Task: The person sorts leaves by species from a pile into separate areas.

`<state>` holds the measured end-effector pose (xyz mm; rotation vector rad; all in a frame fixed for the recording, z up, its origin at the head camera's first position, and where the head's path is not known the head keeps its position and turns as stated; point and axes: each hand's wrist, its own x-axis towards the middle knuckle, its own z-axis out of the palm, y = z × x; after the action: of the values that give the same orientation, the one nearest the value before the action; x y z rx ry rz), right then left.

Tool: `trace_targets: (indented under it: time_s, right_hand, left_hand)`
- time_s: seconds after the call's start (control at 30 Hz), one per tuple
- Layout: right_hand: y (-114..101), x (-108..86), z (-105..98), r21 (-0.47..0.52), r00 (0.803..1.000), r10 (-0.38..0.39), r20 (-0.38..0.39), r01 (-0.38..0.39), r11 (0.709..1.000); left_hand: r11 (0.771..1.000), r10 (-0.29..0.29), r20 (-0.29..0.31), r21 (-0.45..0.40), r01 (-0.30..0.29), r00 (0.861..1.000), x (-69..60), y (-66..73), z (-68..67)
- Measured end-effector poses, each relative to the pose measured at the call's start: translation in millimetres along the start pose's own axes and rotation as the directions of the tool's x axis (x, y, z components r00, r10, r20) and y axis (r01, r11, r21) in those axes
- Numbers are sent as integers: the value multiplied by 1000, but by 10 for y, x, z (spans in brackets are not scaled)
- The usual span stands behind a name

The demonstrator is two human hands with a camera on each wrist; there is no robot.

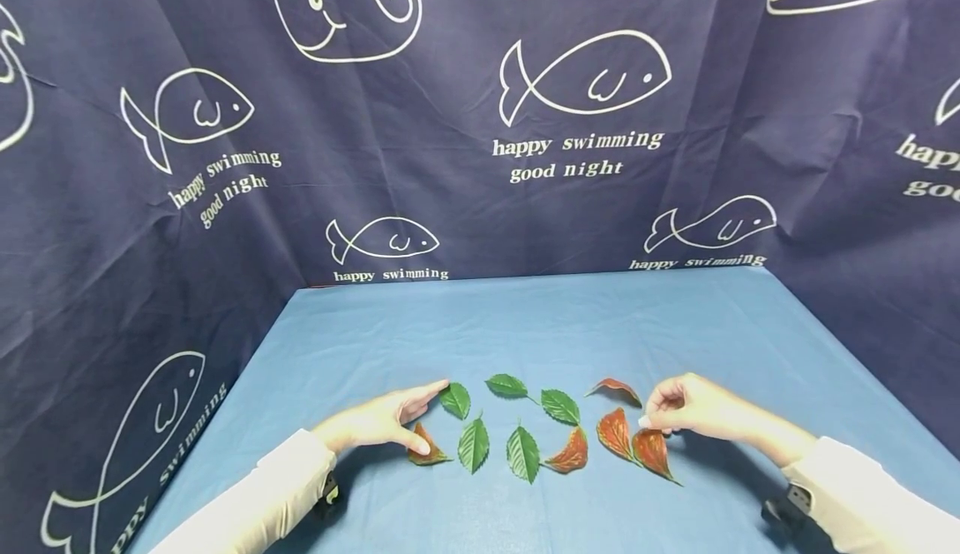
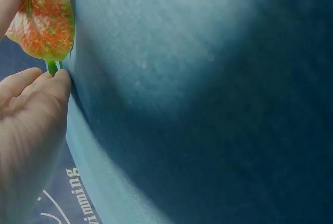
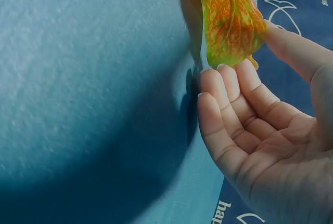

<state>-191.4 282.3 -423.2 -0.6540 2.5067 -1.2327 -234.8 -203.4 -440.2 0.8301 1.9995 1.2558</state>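
My left hand (image 1: 378,417) lies low over the table with its fingers stretched out. Its index fingertip touches the tip of a green leaf (image 1: 455,401), and the thumb rests on a red leaf (image 1: 422,440). That red leaf (image 2: 48,21) fills the upper left of the left wrist view, its short stem beside the fingertips. At the right, my right hand (image 1: 693,408) pinches the upper end of another red leaf (image 1: 651,452). In the right wrist view the thumb meets the edge of this orange-veined leaf (image 3: 234,21), with the other fingers curled below.
Between the hands lie more green leaves (image 1: 473,444), (image 1: 522,454) and several red ones, among them a red leaf (image 1: 615,432) close beside the pinched one. A curled red leaf (image 1: 617,387) lies behind. Dark blue printed cloth (image 1: 480,204) walls the blue table (image 1: 525,321).
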Motion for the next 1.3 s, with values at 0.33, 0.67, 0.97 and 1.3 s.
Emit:
trace_targets:
  time_s: [0.33, 0.67, 0.97, 1.3]
  right_hand:
    - [-13, -24, 75, 170, 998, 40, 58, -49, 984]
    - [-4, -33, 90, 296, 975, 196, 107, -219, 930]
    - [-41, -49, 143, 331, 970, 208, 122, -238, 913]
    - [-106, -149, 128, 281, 940, 313, 133, -339, 898]
  left_hand:
    - [1000, -24, -7, -7, 24, 1000, 6, -25, 0]
    - [999, -45, -30, -10, 44, 999, 3, -10, 24]
    - [999, -53, -36, -7, 53, 998, -3, -12, 41]
    - [998, -61, -36, -10, 61, 997, -2, -6, 36]
